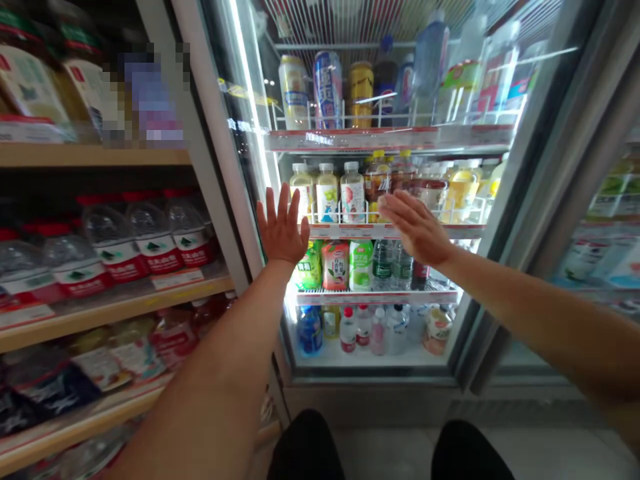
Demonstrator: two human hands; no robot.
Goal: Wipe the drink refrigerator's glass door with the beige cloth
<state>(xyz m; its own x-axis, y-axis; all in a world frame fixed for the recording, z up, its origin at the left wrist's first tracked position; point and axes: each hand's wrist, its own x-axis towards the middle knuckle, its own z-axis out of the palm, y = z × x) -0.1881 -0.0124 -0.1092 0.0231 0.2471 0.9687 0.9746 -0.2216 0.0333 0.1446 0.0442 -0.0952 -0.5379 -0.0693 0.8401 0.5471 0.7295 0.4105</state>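
Both my arms reach out toward a lit drinks fridge behind a glass door. My left hand is raised with its fingers spread, near the left side of the glass; whether it touches is unclear. My right hand is stretched flat, palm turned inward, holding nothing. Between the hands, pale juice bottles with white caps stand on a middle shelf, next to yellow-capped brown bottles. Below them are a red drink pack and a green one.
Wooden shelves on the left carry red-capped water bottles. Cans and large bottles fill the fridge's top shelf. Small bottles stand at its bottom. Another fridge door is at right. Dark-clothed knees show below.
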